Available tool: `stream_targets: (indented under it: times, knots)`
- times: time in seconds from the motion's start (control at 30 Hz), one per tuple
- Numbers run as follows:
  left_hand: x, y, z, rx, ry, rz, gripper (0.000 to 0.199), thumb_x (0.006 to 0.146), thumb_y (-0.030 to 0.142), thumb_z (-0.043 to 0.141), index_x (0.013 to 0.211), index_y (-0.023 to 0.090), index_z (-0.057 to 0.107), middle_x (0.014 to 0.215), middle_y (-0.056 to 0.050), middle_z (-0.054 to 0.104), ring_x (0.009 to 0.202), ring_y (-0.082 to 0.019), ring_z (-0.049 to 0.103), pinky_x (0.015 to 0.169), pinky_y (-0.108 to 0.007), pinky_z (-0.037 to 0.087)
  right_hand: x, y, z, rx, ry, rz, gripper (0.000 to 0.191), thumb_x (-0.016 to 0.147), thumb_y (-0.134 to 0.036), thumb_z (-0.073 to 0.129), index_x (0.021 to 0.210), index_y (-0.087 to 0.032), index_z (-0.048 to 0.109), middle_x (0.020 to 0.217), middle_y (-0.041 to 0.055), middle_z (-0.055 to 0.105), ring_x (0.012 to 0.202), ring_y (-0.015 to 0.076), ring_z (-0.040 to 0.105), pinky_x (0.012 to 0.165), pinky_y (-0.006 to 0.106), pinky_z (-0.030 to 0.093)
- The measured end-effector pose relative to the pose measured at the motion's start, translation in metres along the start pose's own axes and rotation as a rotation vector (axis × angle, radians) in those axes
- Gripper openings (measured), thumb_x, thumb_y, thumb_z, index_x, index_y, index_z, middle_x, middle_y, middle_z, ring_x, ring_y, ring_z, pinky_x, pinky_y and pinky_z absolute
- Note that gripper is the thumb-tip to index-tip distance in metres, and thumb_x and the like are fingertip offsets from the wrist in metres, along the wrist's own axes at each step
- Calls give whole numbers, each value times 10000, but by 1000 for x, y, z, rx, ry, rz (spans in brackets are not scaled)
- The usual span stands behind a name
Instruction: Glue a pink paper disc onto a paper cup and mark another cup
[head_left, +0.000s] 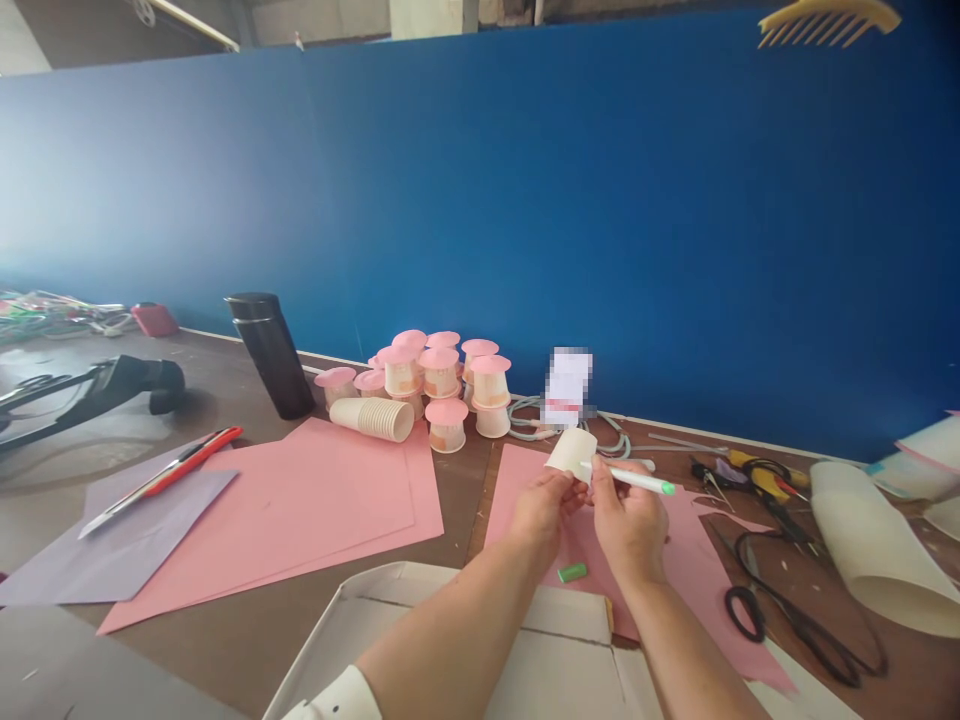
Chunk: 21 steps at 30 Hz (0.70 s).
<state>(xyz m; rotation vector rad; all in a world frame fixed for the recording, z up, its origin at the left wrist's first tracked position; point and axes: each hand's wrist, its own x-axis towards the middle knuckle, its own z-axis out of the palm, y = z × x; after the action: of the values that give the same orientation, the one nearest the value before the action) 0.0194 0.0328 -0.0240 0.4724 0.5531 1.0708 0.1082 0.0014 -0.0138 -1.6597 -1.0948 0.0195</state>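
Note:
My left hand (pixel 541 508) is closed around the lower part of a small white paper cup (pixel 574 452), which is tilted above the pink paper. In my right hand (pixel 631 520) is a white marker (pixel 637 479) with a green end, its tip side pointing at the cup's wall. Whether the tip touches the cup I cannot tell. A green marker cap (pixel 572 572) lies on the pink paper (pixel 517 480) below my hands. Behind to the left, a nested stack of paper cups (pixel 371 418) lies on its side beside several cups topped with pink paper discs (pixel 447 412).
A black flask (pixel 271 355) stands at left; a red utility knife (pixel 172 470) lies on purple paper (pixel 161 540). Flattened cardboard (pixel 405 585) is under my forearms. At right are black-handled scissors (pixel 746 612) and a large rolled card (pixel 877 550). A blue partition (pixel 480 200) closes the back.

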Motion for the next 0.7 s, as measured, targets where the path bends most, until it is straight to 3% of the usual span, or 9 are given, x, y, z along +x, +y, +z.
stream_targets:
  times: [0.33,0.53,0.7]
  knots:
    - [2,-1,-1,20,-25,30,226,622,263,770,719,112,634,645,-47,612,643,-152,603,765,-309,490,-1,-6,2,-79,38,-99,408,844,-554,473,897,-178,621,800,103,691,746,231,645,652,297,443]
    - [1,-1,-2,9,-32,44,218,650,250,745,766,88,654,738,-83,648,679,-150,610,774,-302,491,0,-6,0,-85,16,-103,411,837,-568,481,853,-181,620,751,99,684,724,229,636,638,292,432]
    - [0,0,-1,15,-13,29,196,626,222,752,729,94,646,704,-72,636,690,-156,608,804,-321,487,1,-5,1,-92,44,-99,458,828,-599,477,874,-172,636,762,107,680,720,232,626,641,304,428]
